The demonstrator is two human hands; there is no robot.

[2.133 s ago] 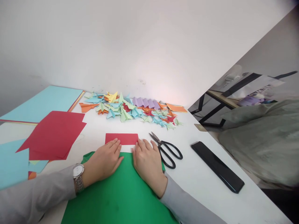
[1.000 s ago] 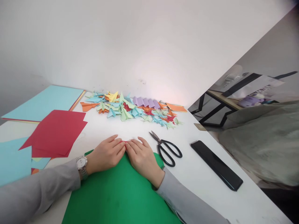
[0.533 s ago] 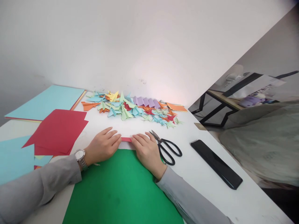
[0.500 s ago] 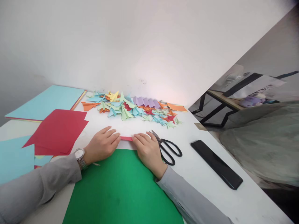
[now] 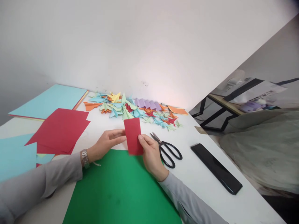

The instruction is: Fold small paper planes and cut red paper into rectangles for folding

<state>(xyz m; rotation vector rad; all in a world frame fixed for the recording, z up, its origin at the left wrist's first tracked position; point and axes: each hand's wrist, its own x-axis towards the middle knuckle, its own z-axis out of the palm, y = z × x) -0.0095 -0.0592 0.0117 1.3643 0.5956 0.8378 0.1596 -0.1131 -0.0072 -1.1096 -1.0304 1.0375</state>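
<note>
A small red sheet of paper (image 5: pixel 132 132) stands nearly upright above the far edge of the green mat (image 5: pixel 121 189). My right hand (image 5: pixel 150 152) grips its right edge, thumb on the front face and the other fingers hidden behind. My left hand (image 5: pixel 105 144) reaches to the sheet's left edge with fingers stretched out and thumb apart. Its fingertips end at or behind the paper, and I cannot tell how firmly they touch. Black-handled scissors (image 5: pixel 167 149) lie on the white table just right of my right hand, blades pointing away.
Folded paper planes (image 5: pixel 123 107) pile along the wall, with a pleated purple paper (image 5: pixel 147 103) among them. Red sheets (image 5: pixel 62 130) and light-blue sheets (image 5: pixel 49 99) lie at left. A long black case (image 5: pixel 216 168) lies at right, near grey-green fabric (image 5: pixel 263 149).
The red paper lay flat under both hands, was folded to a narrow strip and pressed. Now it is lifted and turned upright in my right hand; my left hand has turned sideways.
</note>
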